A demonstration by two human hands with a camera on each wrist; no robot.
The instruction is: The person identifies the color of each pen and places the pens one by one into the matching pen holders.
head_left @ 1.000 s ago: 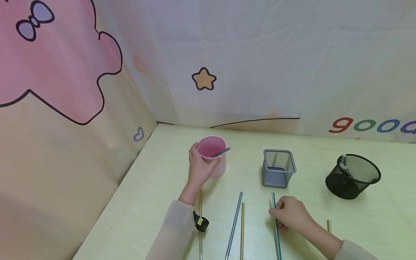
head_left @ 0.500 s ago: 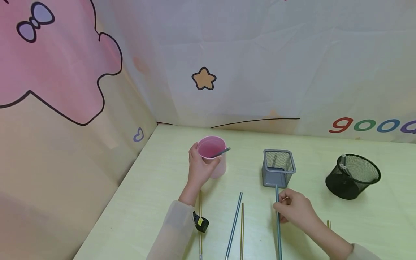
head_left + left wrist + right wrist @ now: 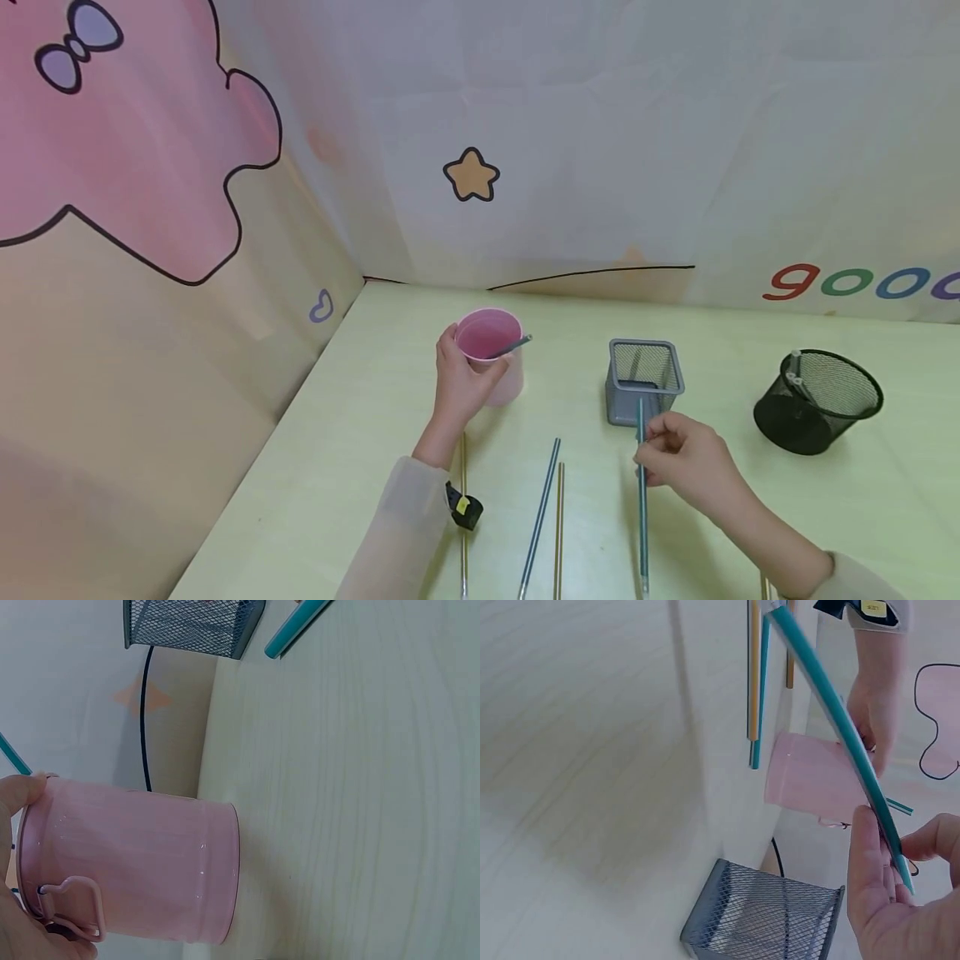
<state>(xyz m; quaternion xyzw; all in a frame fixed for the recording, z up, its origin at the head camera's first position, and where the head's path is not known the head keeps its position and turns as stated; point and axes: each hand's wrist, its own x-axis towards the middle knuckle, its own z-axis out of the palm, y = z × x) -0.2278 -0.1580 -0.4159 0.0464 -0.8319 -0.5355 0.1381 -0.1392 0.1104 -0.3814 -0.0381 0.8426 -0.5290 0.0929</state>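
In the head view my left hand grips the rim of a pink pail, fingers outside and thumb at the near side. A slim teal stick leans inside it and pokes out over the rim. The pail's pink wire handle shows in the left wrist view. My right hand pinches a long teal pencil-like stick near its far end, between thumb and fingers. That end overlaps the front of a grey mesh holder in the head view. The stick's near end has a pale tip.
Blue stick and gold stick lie side by side on the pale table. Another gold stick lies under the left wrist, which wears a black device. A black mesh holder with something grey inside stands right.
My right hand has lifted the teal stick and moved it forward, toward the grey mesh holder. My left hand keeps its grip on the pail.
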